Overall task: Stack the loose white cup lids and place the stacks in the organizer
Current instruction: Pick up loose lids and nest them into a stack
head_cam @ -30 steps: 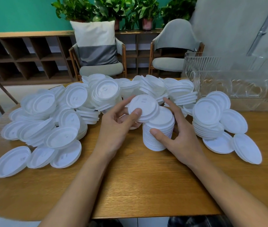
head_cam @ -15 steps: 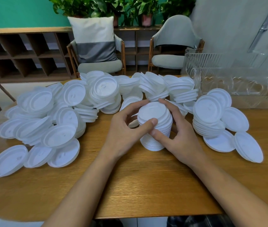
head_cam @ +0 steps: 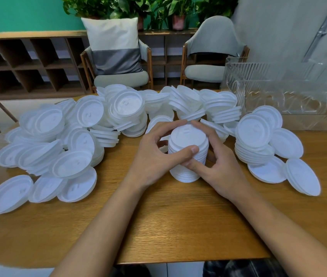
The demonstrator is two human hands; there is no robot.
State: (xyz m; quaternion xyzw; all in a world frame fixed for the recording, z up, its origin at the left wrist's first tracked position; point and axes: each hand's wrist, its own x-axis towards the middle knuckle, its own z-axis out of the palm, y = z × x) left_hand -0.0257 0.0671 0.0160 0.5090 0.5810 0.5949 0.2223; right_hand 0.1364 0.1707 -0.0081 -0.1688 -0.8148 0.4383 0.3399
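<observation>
**lidwrangler:** Head view: we've got both hands wrapped round the tall stack of lids (head_cam: 187, 136). It's standing upright on the wooden table (head_cam: 158, 226), pretty much dead centre in front of us.

**stackfan:** Yep. Our left hand (head_cam: 152, 156) curls round the stack's left side, thumb across the near face and fingers hooked over the far rim. Our right hand (head_cam: 224, 168) comes in from the right, with the thumb pressed lower on the near side and the fingertips up by the back edge, right next to the left ones.

**lidwrangler:** So we're gripping it from both sides. And the loose lids (head_cam: 68, 140)?

**stackfan:** Big messy heap on our left and along the back of the table, some flat, some tipped on edge. A shorter stack (head_cam: 254, 140) sits just right of our hands, with a few single lids beside it.

**lidwrangler:** The clear organizer (head_cam: 278, 96) is at the far right of the table, behind that shorter stack. We can't tell through the ribbed plastic what's inside.
</observation>
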